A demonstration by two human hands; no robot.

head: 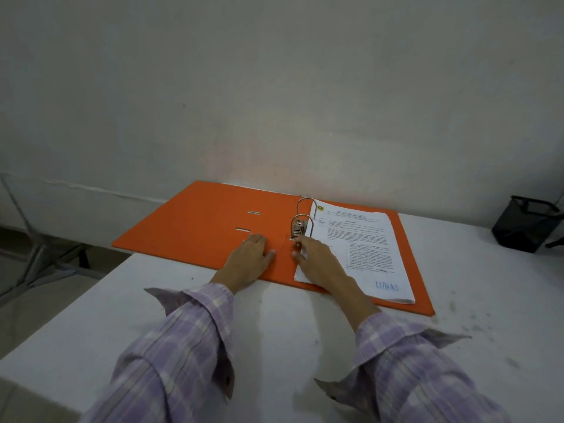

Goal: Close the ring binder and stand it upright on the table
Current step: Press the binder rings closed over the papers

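An orange ring binder lies open and flat on the white table, its left cover reaching past the table's left edge. A stack of printed white pages sits on the right half, threaded on the two metal rings. My left hand rests flat, fingers apart, on the left cover beside the spine. My right hand lies over the pages' near left corner, its fingertips touching the metal lever of the ring mechanism.
A black mesh pen holder stands at the table's far right, close to the wall. The wall runs right behind the binder. Off the table's left edge are a metal stand's legs and the floor.
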